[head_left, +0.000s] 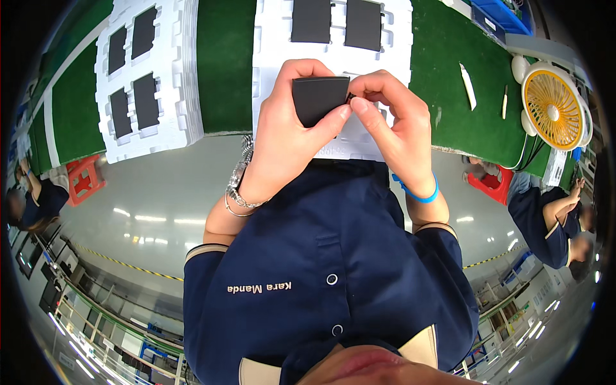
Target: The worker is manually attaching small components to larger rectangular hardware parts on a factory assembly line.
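Observation:
My left hand [282, 128] is closed around a flat black rectangular device [317, 99], thumb along its near edge and fingers behind it. At the device's right edge, my right hand [398, 119] pinches a small dark piece [350, 98] between thumb and forefinger. Whether that piece is joined to the device, I cannot tell. Both hands are over a white moulded tray [273, 38], partly hiding it. In the tray's far pockets lie two similar black pieces, a left one [311, 20] and a right one [363, 24].
To the left stands a stack of white trays [183, 77] with several black pieces on top. On the green bench top [443, 83] at right lie a white-handled knife [468, 86], a thin stick-like tool [504, 102] and a yellow-and-white fan [553, 110]. Co-workers sit at both sides.

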The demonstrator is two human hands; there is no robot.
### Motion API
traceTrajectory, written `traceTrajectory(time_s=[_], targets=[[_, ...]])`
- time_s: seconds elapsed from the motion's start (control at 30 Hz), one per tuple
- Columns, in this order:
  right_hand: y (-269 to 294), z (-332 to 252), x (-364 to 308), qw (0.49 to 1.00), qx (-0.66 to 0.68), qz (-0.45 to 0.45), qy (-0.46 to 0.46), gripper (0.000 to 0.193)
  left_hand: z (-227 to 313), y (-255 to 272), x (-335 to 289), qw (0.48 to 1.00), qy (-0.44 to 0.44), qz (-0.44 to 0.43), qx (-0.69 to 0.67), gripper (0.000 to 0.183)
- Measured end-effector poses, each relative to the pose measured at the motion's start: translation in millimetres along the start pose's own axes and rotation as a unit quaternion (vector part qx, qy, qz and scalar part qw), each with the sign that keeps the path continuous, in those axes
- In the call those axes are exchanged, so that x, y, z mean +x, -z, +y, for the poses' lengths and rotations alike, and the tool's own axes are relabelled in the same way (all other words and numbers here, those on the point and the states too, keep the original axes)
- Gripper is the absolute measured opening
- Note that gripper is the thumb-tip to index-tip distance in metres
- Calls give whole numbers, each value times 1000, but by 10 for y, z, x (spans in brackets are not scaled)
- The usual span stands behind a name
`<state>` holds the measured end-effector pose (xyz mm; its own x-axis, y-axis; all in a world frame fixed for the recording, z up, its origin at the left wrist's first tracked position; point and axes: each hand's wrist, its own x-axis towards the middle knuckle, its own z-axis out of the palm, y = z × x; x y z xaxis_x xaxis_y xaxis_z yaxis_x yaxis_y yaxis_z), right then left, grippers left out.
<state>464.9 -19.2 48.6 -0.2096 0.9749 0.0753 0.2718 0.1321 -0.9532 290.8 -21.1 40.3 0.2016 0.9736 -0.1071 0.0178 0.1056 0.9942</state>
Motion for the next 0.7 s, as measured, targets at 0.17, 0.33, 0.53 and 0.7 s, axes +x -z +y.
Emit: traceTrajectory(time_s=[0.17,0.33,0.53,0.7], targets=[[-14,22,14,1000,13,14,-6,12,5,21,29,990,50,-19,-133,23],[-31,65,-44,995,82,-4,-57,12,-69,56,34,994,29,2,-107,23],[2,13,-10,992,56,-27,-113,16,-32,46,16,1000,-12,2,19,23],[141,-30,67,989,13,-89,-119,13,-25,58,12,999,4,-14,36,25]])
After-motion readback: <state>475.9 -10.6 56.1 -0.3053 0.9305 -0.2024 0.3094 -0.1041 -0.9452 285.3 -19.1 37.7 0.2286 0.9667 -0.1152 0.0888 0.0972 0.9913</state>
